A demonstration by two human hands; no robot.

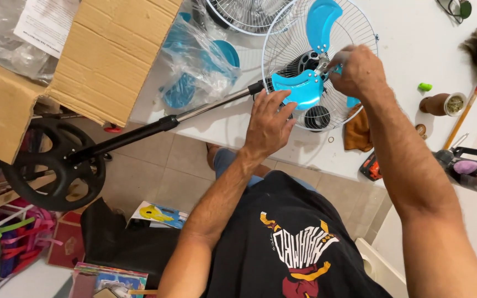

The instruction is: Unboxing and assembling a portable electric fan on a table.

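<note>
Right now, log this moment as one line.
left hand: flat on blue fan blade | right hand: pinching hub at blade centre | wire guard: behind blade, on white table | pole: overhangs table edge

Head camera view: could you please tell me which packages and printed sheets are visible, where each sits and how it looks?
Brown cardboard box: top left, flaps open.
Clear plastic bag holding blue parts: on the white table, beside the box.
White printed paper sheet: top left corner, in clear wrap.
</note>
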